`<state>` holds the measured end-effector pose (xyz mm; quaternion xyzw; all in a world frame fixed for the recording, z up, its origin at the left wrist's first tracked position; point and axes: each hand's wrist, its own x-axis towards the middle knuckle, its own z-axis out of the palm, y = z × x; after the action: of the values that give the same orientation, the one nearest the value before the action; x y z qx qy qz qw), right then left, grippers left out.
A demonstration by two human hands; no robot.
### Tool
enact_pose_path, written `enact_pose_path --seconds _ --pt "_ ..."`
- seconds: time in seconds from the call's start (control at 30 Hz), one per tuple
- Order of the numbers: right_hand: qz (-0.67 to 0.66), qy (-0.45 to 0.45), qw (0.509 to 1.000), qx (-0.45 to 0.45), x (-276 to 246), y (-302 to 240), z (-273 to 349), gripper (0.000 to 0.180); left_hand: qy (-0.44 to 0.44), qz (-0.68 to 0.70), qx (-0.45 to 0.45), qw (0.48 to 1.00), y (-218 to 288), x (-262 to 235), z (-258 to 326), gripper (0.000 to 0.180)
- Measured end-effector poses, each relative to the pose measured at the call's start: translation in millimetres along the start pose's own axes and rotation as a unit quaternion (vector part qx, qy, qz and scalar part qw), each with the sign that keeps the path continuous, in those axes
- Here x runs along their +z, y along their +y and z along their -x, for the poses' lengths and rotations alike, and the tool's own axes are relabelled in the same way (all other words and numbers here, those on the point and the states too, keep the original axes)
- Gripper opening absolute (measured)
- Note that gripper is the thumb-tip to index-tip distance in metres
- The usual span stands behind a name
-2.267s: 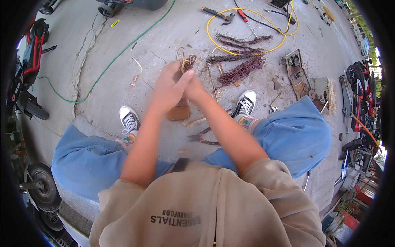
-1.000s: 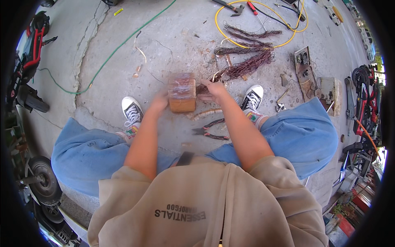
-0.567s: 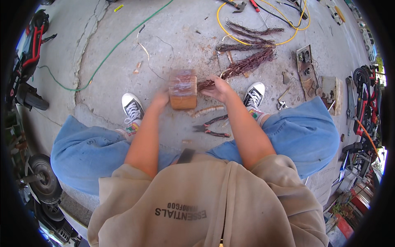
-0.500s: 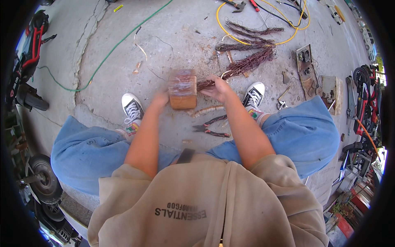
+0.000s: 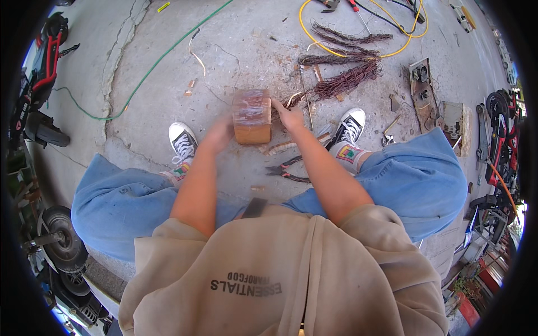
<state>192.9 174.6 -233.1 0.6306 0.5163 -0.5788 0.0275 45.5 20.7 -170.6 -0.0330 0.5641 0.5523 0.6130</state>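
Observation:
Between my shoes on the concrete sits a rust-brown block (image 5: 252, 134) with rounded corners and a streaked, greyish-purple upper face. Against its left side is my left hand (image 5: 220, 133), smeared by motion, its fingers hidden. My right hand (image 5: 290, 116) grips the block's right edge, with fingertips at the upper corner. Beside that hand, dark wire strands run toward a thick bundle of reddish-brown wire (image 5: 347, 81) that fans out in several tangled arms. Just below the block lie pliers (image 5: 288, 169) with black and red handles.
Behind the wire bundle are a yellow hose (image 5: 305, 28), a hammer (image 5: 330, 4) and a red-handled screwdriver (image 5: 358, 14). A green hose (image 5: 162, 59) crosses the left floor. A rusty metal plate with parts (image 5: 421, 89) lies beyond my right shoe. Red-and-black machines (image 5: 47, 61) stand along the left side.
My right hand has shifted from the wire strands to the block's right edge, closing from a more open shape. The block sits slightly higher and further right in view; my left hand stays beside it.

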Motion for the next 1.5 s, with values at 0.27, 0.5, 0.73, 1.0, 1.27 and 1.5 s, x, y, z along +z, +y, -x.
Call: enact_pose_path --seconds 0.27,0.5,0.73,1.0,1.27,1.5 --pt "-0.405 -0.161 0.898 0.068 -9 3 4 0.028 0.007 0.002 -0.006 1.0 -9 -10 -7 0.047" --pt "-0.364 -0.201 0.906 0.081 9 2 14 0.022 0.004 -0.022 -0.009 1.0 -13 -18 -18 0.053" --pt "-0.351 0.002 0.935 0.044 -30 3 -17 0.017 0.026 -0.031 0.033 0.999 -30 -24 -33 0.044" --pt "-0.325 -0.091 0.937 0.091 18 24 -5 0.019 0.353 -0.13 0.133 0.917 -53 -73 -72 0.042" --pt "-0.329 -0.198 0.914 0.135 29 3 -2 0.029 0.186 0.192 0.13 0.955 -48 4 -33 0.058" --pt "0.03 -0.135 0.988 0.065 -14 -11 -32 0.024 0.407 -0.215 0.294 0.838 -5 -3 -23 0.045"
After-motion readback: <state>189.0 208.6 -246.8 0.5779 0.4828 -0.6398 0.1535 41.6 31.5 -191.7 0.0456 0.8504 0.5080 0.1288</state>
